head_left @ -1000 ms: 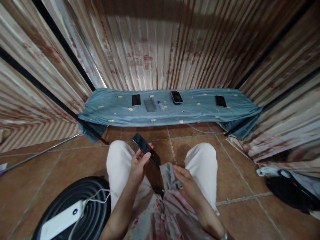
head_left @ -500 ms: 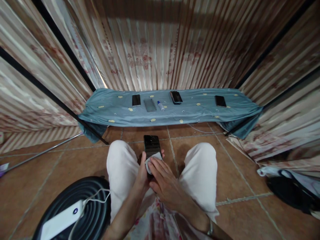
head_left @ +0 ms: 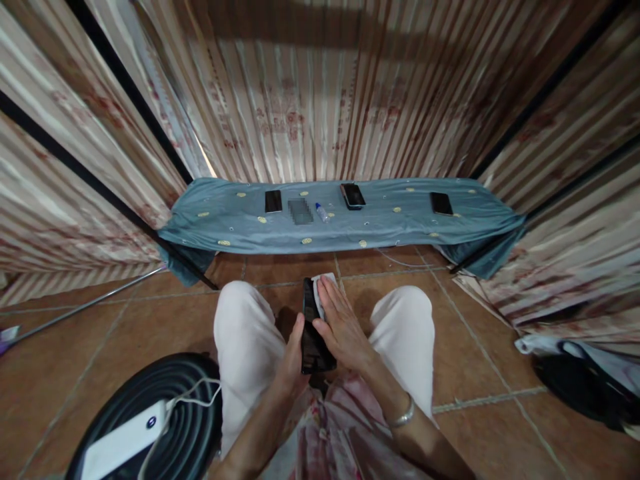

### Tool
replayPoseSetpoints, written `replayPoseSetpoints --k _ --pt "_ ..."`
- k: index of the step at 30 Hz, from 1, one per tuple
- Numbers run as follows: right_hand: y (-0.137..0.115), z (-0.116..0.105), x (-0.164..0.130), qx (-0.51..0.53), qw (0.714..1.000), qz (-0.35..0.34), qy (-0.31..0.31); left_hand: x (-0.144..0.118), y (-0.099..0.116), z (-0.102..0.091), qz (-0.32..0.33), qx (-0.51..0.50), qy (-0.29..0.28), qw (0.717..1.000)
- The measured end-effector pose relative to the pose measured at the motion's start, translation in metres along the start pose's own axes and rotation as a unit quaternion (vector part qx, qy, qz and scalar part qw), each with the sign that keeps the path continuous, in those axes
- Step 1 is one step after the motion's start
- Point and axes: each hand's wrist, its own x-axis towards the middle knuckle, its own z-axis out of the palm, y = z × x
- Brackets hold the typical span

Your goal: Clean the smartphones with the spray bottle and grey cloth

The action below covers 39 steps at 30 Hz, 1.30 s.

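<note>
A black smartphone (head_left: 314,350) is held between my knees, its dark glossy screen facing up and slightly tilted. My left hand (head_left: 293,357) grips it along the left edge, thumb on the side and the other fingers hidden beneath. Over the upper right part of the screen lies my right hand (head_left: 345,330), its fingers pressed flat together on a pale cloth (head_left: 325,279). The cloth sticks out past the fingertips at the phone's top right. A bracelet (head_left: 404,411) circles my right wrist.
Ahead stands a low bench under a blue-green cloth (head_left: 240,233). On it are a phone (head_left: 273,201), a small blue-capped bottle (head_left: 322,213), stacked phones (head_left: 353,196) and another phone (head_left: 441,203). A white power bank (head_left: 125,440) with a cable rests on a black round stool (head_left: 195,400) at left.
My right hand has slid the cloth from the screen's lower part up to its top right. The phone has tilted and shifted a little lower; my left hand still grips it.
</note>
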Motion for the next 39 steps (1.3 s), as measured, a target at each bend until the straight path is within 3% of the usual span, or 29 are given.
replayPoseSetpoints --k 7,13,22,31,35,39 --pt "-0.029 0.003 -0.031 -0.011 0.998 -0.045 -0.032 0.008 0.007 -0.007 0.038 -0.004 -0.025 0.999" --pt "-0.047 0.009 -0.058 -0.031 0.994 -0.09 -0.053 0.011 0.016 -0.009 -0.011 0.005 -0.07 0.997" --pt "-0.041 0.015 -0.058 -0.067 0.991 -0.09 0.067 0.012 0.009 -0.007 -0.045 0.004 -0.087 0.995" --pt "-0.028 0.024 -0.057 -0.062 0.986 -0.034 0.149 0.022 0.004 -0.001 0.115 0.032 -0.086 0.989" --pt "-0.021 0.028 -0.056 -0.043 0.981 -0.005 0.187 0.023 0.005 0.005 0.136 0.036 -0.07 0.988" --pt "-0.016 0.019 -0.058 0.06 0.984 0.045 0.161 0.018 0.004 0.008 0.15 0.028 -0.076 0.985"
